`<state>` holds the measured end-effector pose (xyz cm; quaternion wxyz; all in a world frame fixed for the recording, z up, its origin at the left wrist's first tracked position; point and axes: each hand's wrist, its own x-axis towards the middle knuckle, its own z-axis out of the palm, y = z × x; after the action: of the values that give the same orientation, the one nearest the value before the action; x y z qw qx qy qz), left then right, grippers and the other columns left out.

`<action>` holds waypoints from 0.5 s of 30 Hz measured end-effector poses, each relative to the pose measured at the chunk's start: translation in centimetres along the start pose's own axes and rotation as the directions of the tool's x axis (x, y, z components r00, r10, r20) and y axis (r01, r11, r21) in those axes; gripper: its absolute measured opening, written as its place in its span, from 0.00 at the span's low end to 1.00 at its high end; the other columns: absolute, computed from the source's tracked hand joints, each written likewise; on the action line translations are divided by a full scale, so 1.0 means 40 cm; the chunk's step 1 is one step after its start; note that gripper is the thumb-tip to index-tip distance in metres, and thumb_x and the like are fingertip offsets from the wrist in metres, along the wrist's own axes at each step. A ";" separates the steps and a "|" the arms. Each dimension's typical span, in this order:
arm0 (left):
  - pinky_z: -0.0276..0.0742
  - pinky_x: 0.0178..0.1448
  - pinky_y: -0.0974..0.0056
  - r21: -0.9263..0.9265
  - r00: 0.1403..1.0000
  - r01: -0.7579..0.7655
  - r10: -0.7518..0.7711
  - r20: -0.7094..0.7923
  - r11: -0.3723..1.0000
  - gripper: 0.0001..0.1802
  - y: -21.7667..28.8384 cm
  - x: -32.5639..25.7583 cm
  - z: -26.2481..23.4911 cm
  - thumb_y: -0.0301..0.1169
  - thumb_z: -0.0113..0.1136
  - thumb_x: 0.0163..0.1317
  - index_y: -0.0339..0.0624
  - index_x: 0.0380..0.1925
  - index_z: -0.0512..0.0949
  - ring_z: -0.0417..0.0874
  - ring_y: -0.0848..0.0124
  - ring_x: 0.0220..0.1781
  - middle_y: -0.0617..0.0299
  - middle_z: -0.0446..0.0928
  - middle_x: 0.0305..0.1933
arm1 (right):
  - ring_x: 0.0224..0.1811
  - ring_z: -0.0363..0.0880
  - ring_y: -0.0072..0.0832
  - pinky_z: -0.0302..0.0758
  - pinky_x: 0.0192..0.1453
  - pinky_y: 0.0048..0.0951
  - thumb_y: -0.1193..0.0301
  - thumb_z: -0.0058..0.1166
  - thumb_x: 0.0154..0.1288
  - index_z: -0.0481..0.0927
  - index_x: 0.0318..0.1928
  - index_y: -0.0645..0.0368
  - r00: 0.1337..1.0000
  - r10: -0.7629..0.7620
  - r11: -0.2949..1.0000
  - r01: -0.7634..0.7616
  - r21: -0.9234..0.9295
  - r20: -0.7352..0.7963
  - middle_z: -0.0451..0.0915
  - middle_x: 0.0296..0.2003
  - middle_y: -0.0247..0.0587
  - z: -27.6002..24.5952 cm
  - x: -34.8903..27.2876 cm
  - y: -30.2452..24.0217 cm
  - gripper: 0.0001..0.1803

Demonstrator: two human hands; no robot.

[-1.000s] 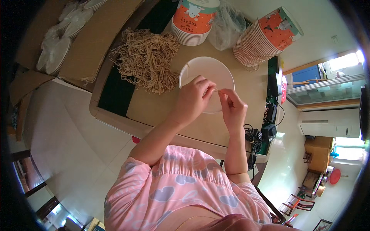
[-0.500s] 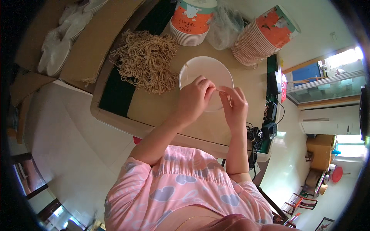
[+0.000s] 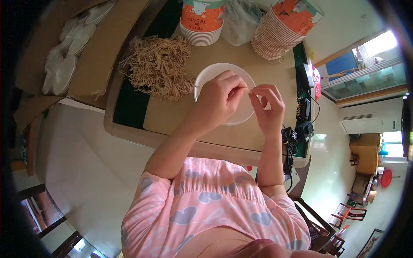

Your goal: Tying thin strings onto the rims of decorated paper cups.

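Observation:
A white paper bucket (image 3: 203, 77) stands on the table in front of me, its round mouth facing up. Over it, my left hand (image 3: 221, 96) is closed in a pinch. My right hand (image 3: 267, 107) pinches thumb to forefinger close beside it, at the bucket's right edge. The thin string between the fingertips is barely visible; a short end of it shows at the bucket's left rim. Left of the bucket lies a tangled heap of beige string (image 3: 158, 66).
Orange printed buckets (image 3: 202, 19) are nested at the back, beside a clear plastic bag (image 3: 242, 21) and a taller leaning stack (image 3: 282, 32). A cardboard box (image 3: 101, 51) with white lids (image 3: 64, 73) stands at left. Black cables and adapters (image 3: 292, 137) lie along the table's right edge.
My hands have come slightly apart at the fingertips, and the right hand has shifted a little right. The string between them shows less now. The whole view has shifted slightly.

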<state>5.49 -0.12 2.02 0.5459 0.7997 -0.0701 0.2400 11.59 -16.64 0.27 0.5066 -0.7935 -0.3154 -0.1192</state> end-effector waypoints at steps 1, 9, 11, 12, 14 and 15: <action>0.71 0.33 0.66 0.001 1.000 -0.001 0.001 -0.001 1.000 0.04 0.005 -0.003 0.003 0.25 0.60 0.62 0.36 0.33 0.77 0.76 0.68 0.28 0.57 0.74 0.30 | 0.25 0.68 0.18 0.63 0.25 0.20 0.81 0.62 0.56 0.82 0.33 0.59 1.000 -0.003 1.000 0.003 0.014 -0.006 0.79 0.35 0.35 0.000 -0.007 0.001 0.05; 0.66 0.32 0.75 -0.304 0.975 0.025 -0.090 -0.202 0.952 0.02 0.013 -0.025 -0.006 0.24 0.57 0.66 0.39 0.33 0.75 0.69 0.83 0.28 0.71 0.70 0.30 | 0.25 0.69 0.19 0.65 0.26 0.20 0.81 0.61 0.56 0.79 0.32 0.60 0.991 0.074 0.996 -0.080 -0.046 -0.113 0.77 0.33 0.35 -0.008 -0.051 0.066 0.05; 0.65 0.33 0.77 -0.361 0.956 0.037 -0.138 -0.259 0.932 0.02 0.016 -0.032 -0.014 0.23 0.56 0.66 0.38 0.33 0.75 0.68 0.84 0.29 0.70 0.71 0.31 | 0.26 0.69 0.20 0.65 0.26 0.21 0.81 0.60 0.56 0.79 0.32 0.60 0.988 0.082 0.994 -0.091 -0.060 -0.128 0.77 0.33 0.35 -0.003 -0.057 0.084 0.05; 0.65 0.33 0.77 -0.361 0.957 0.036 -0.136 -0.258 0.932 0.02 0.018 -0.032 -0.018 0.23 0.56 0.66 0.38 0.33 0.75 0.68 0.84 0.29 0.70 0.71 0.31 | 0.26 0.69 0.20 0.66 0.27 0.22 0.81 0.60 0.56 0.78 0.32 0.60 0.985 0.118 0.989 -0.128 -0.076 -0.123 0.76 0.32 0.35 0.000 -0.060 0.097 0.05; 0.64 0.33 0.78 -0.430 0.932 -0.109 -0.059 -0.359 0.896 0.02 0.018 -0.032 -0.024 0.22 0.55 0.67 0.37 0.34 0.75 0.67 0.86 0.30 0.71 0.71 0.31 | 0.27 0.70 0.21 0.67 0.28 0.22 0.80 0.60 0.57 0.78 0.32 0.60 0.981 0.153 0.982 -0.165 -0.092 -0.117 0.75 0.31 0.35 0.003 -0.062 0.099 0.04; 0.64 0.34 0.79 -0.432 0.937 -0.103 -0.058 -0.346 0.896 0.01 0.008 -0.033 -0.027 0.22 0.54 0.68 0.36 0.36 0.75 0.67 0.87 0.30 0.72 0.71 0.31 | 0.28 0.71 0.23 0.68 0.29 0.24 0.80 0.59 0.57 0.78 0.33 0.60 0.981 0.161 0.980 -0.172 -0.095 -0.112 0.75 0.30 0.36 0.005 -0.064 0.091 0.04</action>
<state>3.89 0.53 2.01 0.7143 0.5978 -0.0342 0.3622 11.83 -18.48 -3.79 0.4883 -0.8353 -0.2144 -0.1335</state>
